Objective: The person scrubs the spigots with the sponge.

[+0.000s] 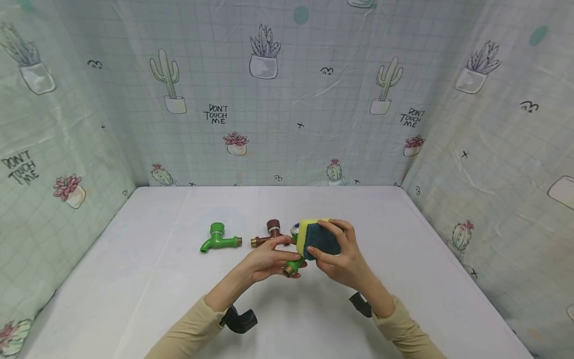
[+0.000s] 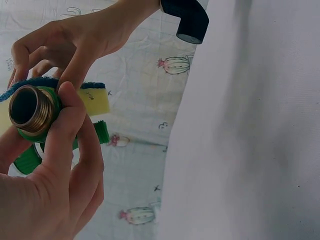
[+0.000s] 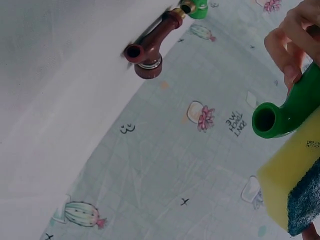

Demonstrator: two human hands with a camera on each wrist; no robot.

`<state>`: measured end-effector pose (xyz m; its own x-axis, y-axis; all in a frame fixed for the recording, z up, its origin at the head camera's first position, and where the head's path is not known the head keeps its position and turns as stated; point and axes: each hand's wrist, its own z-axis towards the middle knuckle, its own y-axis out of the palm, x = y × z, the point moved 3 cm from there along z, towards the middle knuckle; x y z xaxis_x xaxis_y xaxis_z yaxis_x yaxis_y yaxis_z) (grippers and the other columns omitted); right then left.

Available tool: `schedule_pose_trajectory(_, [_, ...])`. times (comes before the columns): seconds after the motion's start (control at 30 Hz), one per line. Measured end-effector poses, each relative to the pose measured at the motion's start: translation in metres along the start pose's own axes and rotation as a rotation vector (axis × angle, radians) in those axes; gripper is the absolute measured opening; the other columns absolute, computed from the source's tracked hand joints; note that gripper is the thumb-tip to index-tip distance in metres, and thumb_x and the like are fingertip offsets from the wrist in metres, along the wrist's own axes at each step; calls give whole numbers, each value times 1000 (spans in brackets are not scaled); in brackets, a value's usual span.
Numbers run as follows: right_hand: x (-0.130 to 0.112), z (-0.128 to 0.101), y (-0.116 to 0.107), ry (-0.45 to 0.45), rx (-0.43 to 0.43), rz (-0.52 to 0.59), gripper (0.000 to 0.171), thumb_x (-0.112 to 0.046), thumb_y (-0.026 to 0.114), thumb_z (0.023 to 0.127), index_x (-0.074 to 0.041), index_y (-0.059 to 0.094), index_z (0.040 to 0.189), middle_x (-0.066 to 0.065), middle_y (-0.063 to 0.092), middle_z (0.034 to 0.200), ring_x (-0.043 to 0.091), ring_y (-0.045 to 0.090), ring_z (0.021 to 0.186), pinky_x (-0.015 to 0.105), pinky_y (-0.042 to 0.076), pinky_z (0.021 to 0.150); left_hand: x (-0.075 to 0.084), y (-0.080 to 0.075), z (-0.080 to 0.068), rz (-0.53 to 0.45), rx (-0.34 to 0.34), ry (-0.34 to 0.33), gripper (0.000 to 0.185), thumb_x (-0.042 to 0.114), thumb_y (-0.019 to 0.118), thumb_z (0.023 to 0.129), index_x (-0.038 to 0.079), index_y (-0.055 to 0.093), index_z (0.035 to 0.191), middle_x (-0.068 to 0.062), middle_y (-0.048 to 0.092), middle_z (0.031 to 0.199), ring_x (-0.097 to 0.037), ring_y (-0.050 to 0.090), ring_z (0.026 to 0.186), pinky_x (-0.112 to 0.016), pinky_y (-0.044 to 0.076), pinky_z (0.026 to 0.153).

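Green plastic tap [image 1: 293, 265], stiff and light with a brass thread, sits pinched in my left hand [image 1: 264, 260] above the worktop [image 1: 421, 279]; my right hand [image 1: 343, 259] grips a soft, squashy sponge [image 1: 316, 237] against its slick body.

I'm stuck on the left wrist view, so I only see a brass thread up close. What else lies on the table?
Observer: A second green faucet lies on the white table, left of the hands.
Operator: Anything beside it?
Observer: A brown faucet lies between it and the left hand.
Operator: Who holds the sponge?
Observer: The right hand grips the yellow-and-blue sponge against the held green faucet.
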<state>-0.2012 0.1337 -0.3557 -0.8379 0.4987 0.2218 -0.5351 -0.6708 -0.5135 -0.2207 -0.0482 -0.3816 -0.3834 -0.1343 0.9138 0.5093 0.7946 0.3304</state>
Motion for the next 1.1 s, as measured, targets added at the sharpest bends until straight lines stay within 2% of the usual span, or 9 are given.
schedule_pose_trajectory(0.17, [4,-3,-2,32,-13,69,21,-27,49,86,-24,65,99,27,46,118,41,37,107,51,45,73,-2,-3,-1,65,6,-1,44,3,58,83,-1,43,124,-8,64,98,-20,66,84,-41,55,73])
schedule_pose_trajectory(0.3, [8,-7,-4,77,-39,126,23,-28,50,85,-22,64,103,26,44,122,39,34,110,50,43,77,-2,-6,-3,122,3,11,47,6,58,83,-1,43,127,-6,62,99,-18,66,84,-33,56,68])
schedule_pose_trajectory(0.5, [15,-16,-4,162,-50,164,25,-31,50,86,-23,63,106,24,43,124,37,32,112,48,42,78,-1,-11,-5,168,37,19,47,6,57,84,-1,43,128,-16,56,117,-16,66,84,-27,56,66])
schedule_pose_trajectory(0.6, [15,-18,-3,171,-72,184,25,-32,50,87,-24,62,107,23,43,125,35,32,113,47,42,78,3,-13,-5,156,91,48,45,7,57,84,-1,43,126,-17,52,119,-15,65,84,-24,54,66])
schedule_pose_trajectory(0.77, [12,-20,-2,179,-99,199,26,-32,50,86,-25,62,109,22,43,126,33,32,113,45,44,77,11,-15,-4,106,225,130,36,7,58,83,-3,47,116,-11,50,107,-13,65,79,-19,51,64])
schedule_pose_trajectory(0.97, [13,-25,-3,216,-89,206,26,-33,50,86,-24,64,106,22,43,126,33,33,113,47,44,75,18,-21,-7,-6,376,239,19,5,60,83,2,51,100,-3,55,89,-10,65,67,-17,51,58])
schedule_pose_trajectory(1.1, [13,-26,-4,229,-90,208,26,-34,50,86,-24,65,105,22,44,127,33,33,112,46,44,75,24,-27,-11,-43,427,307,14,3,61,81,4,56,95,3,63,76,-8,63,63,-17,51,57])
